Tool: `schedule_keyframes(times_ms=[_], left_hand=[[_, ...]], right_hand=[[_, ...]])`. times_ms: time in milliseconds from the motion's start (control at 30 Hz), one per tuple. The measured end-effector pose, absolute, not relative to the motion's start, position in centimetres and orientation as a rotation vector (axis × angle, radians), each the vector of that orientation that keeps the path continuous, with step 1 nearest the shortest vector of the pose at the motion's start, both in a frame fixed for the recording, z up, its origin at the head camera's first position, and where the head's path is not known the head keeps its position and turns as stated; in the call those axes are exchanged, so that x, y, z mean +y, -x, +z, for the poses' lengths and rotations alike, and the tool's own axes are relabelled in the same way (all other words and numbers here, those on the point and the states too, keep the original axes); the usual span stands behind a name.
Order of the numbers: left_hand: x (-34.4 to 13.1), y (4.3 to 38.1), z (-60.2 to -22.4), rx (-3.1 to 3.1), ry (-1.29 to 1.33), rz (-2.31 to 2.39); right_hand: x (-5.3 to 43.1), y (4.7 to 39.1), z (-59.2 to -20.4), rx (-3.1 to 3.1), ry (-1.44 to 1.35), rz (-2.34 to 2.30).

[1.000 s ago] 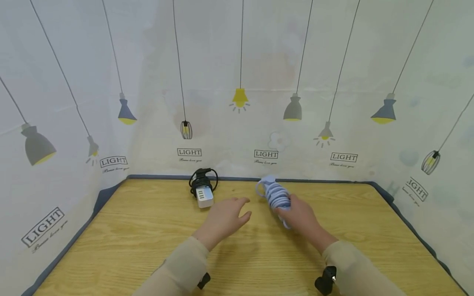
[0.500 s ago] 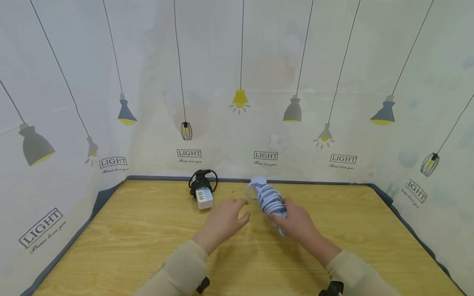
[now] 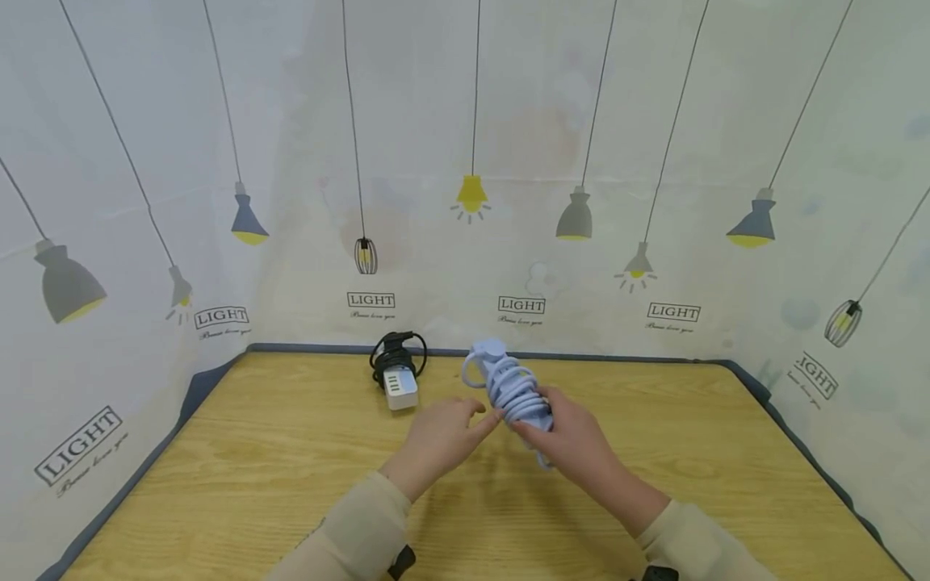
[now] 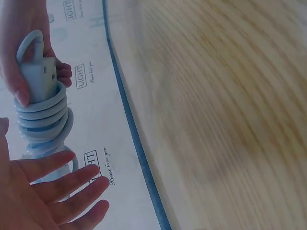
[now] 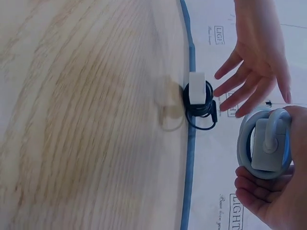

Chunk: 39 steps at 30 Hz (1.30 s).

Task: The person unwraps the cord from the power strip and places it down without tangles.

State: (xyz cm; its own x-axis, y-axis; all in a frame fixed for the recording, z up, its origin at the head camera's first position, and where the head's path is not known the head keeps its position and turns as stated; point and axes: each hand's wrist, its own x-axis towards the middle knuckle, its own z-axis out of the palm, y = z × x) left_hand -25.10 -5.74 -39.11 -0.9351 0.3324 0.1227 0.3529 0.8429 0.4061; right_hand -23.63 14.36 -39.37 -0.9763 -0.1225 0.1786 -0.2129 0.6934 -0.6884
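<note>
My right hand (image 3: 577,436) grips the lower end of a light-blue power strip (image 3: 517,391), whose own cord is wound round it in several turns. The strip is raised off the table and tilted, its plug end toward the back wall. In the left wrist view the sockets on the power strip (image 4: 45,79) face sideways, beside the right thumb. My left hand (image 3: 439,444) is just left of the coils with fingers extended. Its thumb tip is close to the cord; whether it touches I cannot tell. In the right wrist view the left hand (image 5: 261,60) hangs with fingers spread.
A white power strip (image 3: 401,389) wrapped in a black cord (image 3: 395,355) lies at the back of the wooden table (image 3: 291,452), left of my hands. Behind the table's dark-blue back edge hangs a pale cloth (image 3: 465,266) printed with lamps.
My right hand has lifted the light-blue power strip and brought it left, toward the left hand. The left hand has moved slightly right, its thumb now by the coils.
</note>
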Motion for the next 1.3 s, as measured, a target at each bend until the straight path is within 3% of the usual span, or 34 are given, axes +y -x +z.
schedule_keyframes(times_ms=[367, 967, 1300], left_hand=[[-6.0, 24.8, -38.9, -3.013, 0.508, -0.818], [-6.7, 24.1, -38.7, -2.784, 0.629, -1.744], [-5.6, 24.0, -38.1, -2.616, 0.425, -1.965]], right_hand=[[13.3, 22.6, -38.3, -2.737, -0.335, 1.136], [13.3, 22.0, -37.9, -2.771, -0.442, 1.175], [11.7, 21.6, -38.2, -2.689, -0.402, 1.139]])
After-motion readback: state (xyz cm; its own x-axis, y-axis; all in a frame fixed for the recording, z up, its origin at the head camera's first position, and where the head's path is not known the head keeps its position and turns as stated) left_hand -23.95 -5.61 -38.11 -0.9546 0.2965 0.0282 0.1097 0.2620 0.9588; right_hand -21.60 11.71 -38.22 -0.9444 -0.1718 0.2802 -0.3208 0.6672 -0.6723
